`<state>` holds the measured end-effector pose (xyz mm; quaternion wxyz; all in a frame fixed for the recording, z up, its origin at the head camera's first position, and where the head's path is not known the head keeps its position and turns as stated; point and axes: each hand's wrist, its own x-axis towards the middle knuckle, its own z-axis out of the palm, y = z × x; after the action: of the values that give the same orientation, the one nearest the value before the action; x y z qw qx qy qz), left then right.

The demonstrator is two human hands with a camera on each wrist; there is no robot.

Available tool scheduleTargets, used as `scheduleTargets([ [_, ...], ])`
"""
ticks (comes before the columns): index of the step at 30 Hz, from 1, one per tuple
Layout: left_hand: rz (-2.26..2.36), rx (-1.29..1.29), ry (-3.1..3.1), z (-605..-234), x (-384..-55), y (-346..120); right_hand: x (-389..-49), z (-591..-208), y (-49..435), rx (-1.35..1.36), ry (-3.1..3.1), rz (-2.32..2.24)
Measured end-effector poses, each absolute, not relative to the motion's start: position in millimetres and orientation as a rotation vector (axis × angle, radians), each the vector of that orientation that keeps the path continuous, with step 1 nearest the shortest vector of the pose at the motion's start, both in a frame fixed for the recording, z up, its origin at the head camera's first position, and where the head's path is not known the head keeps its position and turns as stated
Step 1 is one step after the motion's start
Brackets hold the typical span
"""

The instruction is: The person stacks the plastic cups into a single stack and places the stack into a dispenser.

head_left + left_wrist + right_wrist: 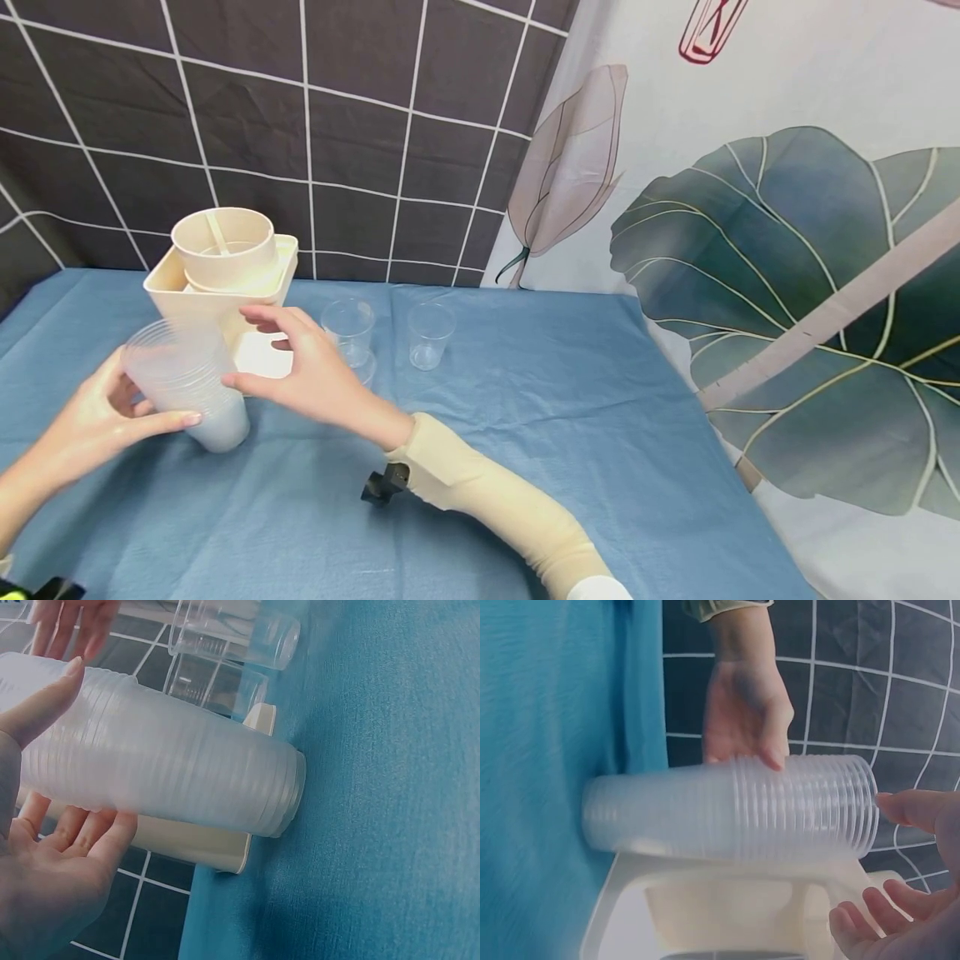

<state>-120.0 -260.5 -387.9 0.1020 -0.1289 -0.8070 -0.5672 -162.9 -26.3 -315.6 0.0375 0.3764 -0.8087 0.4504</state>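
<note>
Two hands (101, 423) (311, 367) flank plain, clear stacked cups (183, 377)

In the head view, the stack (183, 379) of cups at 8 o'clock is thin, milky, translucent plastic, its nested rims forming fine ridges with a light gloss. The holder (228, 275) at 9 o'clock looks like opaque cream plastic, smooth and satin. Two loose cups, one (348, 323) at 9 o'clock and one (431, 333) at 8, are clear, glossy and plastic-looking. The tabletop (637, 400) wears matt blue cloth, finely grained and lightly creased. At 11 o'clock the grid sheet (360, 133) is matt, wrinkled fabric; at 3 o'clock the leaf sheet (787, 275) looks like smooth, printed cloth. The sleeve (502, 492) at 6 o'clock is soft, matt fabric.
</note>
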Motion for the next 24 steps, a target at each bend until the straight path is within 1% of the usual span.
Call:
scheduleTargets([
  [11,-1.684,-0.335,-2.366,-386.0,-118.8,-259.5,-172.2,-314.6,0.4,1.037,-2.513,1.421],
  [16,-1.620,-0.320,-2.424,-385.3,-119.0,-259.7,-176.0,-318.3,10.1,1.008,-2.510,1.389],
  [22,-1.639,-0.359,-2.402,-389.4,-121.5,-261.4,-178.4,-321.4,18.5,1.000,-2.491,1.394],
  [24,-1.637,-0.365,-2.398,-395.8,-124.4,-265.2,-178.7,-321.2,20.9,1.002,-2.497,1.394],
])
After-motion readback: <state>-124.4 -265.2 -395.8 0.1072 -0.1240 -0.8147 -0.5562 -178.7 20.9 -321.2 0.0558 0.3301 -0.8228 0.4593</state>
